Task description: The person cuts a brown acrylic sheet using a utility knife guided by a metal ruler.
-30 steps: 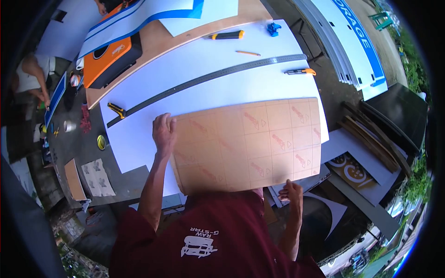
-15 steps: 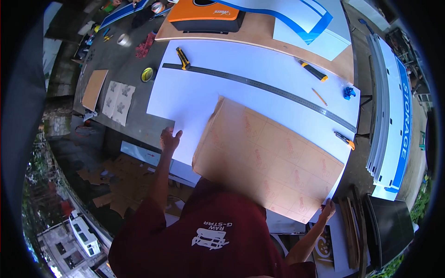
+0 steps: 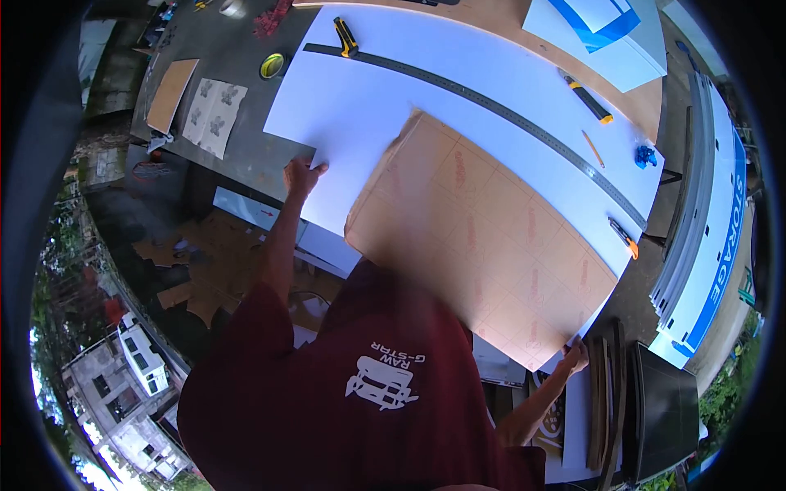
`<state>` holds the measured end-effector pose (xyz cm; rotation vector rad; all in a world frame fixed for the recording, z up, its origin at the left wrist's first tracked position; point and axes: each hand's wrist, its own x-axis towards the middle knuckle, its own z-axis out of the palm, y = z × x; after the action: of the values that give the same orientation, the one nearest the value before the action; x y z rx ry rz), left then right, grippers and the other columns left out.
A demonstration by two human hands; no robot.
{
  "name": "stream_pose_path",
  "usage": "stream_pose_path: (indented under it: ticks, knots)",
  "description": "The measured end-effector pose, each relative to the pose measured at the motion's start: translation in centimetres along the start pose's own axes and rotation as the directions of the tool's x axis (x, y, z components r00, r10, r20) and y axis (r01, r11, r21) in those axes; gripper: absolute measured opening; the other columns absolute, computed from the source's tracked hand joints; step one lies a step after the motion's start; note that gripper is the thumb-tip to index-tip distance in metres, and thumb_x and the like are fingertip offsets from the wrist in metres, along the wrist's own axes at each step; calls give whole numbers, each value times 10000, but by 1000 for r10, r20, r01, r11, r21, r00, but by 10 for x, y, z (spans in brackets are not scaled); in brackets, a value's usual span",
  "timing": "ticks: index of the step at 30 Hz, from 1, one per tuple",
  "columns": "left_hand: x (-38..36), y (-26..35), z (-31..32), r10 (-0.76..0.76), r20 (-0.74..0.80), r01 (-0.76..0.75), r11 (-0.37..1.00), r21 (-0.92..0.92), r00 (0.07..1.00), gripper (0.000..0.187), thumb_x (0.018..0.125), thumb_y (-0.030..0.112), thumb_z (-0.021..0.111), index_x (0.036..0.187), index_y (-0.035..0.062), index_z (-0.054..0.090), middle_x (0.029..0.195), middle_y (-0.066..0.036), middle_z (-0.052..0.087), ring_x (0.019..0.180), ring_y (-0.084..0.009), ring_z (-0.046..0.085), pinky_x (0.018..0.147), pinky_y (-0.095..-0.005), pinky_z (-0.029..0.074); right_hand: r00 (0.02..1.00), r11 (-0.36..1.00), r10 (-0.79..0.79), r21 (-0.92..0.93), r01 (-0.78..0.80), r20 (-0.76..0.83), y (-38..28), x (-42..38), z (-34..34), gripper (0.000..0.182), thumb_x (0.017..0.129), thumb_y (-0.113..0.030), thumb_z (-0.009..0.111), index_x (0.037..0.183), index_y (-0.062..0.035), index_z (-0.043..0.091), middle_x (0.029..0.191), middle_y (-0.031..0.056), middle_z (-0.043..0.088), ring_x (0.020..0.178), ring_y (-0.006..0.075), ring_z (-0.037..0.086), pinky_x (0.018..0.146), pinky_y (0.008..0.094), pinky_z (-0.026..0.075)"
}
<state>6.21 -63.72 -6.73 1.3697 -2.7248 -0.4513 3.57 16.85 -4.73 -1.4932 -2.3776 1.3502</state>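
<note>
A large white sheet (image 3: 352,123) lies across the table in front of me. My left hand (image 3: 303,177) grips its left edge, the thumb pressed on top. Down at the near right corner, my right hand (image 3: 575,356) has its fingers closed on the same sheet. On top rests a brown sheet (image 3: 491,237) with faint grid lines and red print, between my two hands and touched by neither. A long steel ruler (image 3: 483,100) spans the white sheet beyond it.
Two yellow-black cutters (image 3: 346,38) (image 3: 589,102), a pencil (image 3: 594,149), a crumpled blue piece (image 3: 646,156) and an orange cutter (image 3: 624,239) lie on the white sheet. A tape roll (image 3: 272,65) and patterned paper (image 3: 214,117) are left. STORAGE panels (image 3: 712,237) stand right.
My left thumb has come down from a raised position onto the sheet's edge. My right hand keeps its hold on the corner. The camera view has tilted downward and turned a little.
</note>
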Motion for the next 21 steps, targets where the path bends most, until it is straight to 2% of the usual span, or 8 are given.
stream_pose_path:
  ticks: [5,8,14,16,17,18,19,21]
  knots:
    - [6,-1,-4,-36,124,33,999,30,992,519,652,438,873,917,21,714,926,-179,722,886,-332,698,778,-418,537,996,996,-78,47,79,-33,14,13,-2,217,850,-113,748,920,70,656,874,145,669,697,205,659,552,348,637]
    - [5,1,-4,-24,120,16,998,63,993,551,656,459,869,939,15,709,946,-174,722,909,-318,696,793,-414,534,995,990,-95,99,96,-16,15,16,-2,201,854,-91,737,878,70,619,867,156,653,694,213,657,559,364,643]
    - [6,1,-4,-30,126,17,994,110,992,555,660,465,867,951,19,709,931,-163,725,901,-297,700,789,-397,536,996,992,-84,97,83,6,14,15,4,192,860,-68,720,908,85,615,865,152,642,635,203,636,490,312,622]
    - [12,-7,-2,55,179,-75,992,104,982,487,668,498,833,889,71,756,856,-136,736,816,-280,717,761,-396,543,998,996,-63,58,63,-3,12,17,2,193,863,-65,715,912,92,613,865,153,641,636,204,636,489,315,618]
    - [10,-3,-6,96,129,-119,976,185,987,474,669,510,818,882,89,766,856,-132,737,807,-285,718,757,-405,545,996,994,-86,74,85,12,16,20,1,193,865,-64,712,916,93,613,867,153,642,640,206,637,486,315,614]
    - [13,-4,-5,89,169,-126,967,220,982,493,664,512,820,878,71,762,860,-145,734,814,-300,715,759,-408,545,994,990,-104,94,103,13,22,23,2,193,867,-63,710,919,95,613,869,153,642,645,207,637,484,315,610]
    - [19,-21,8,164,86,-180,956,232,983,514,658,524,820,857,53,757,849,-156,730,804,-315,711,746,-415,543,995,989,-96,109,96,-9,24,23,4,181,867,-60,706,919,88,616,871,144,642,657,211,637,500,329,612]
    - [26,-31,12,197,91,-213,946,243,976,552,639,549,825,838,40,744,829,-155,726,777,-330,702,731,-437,539,991,990,-124,58,127,-49,28,19,6,200,868,-111,714,939,57,631,864,131,643,698,208,640,516,340,594]
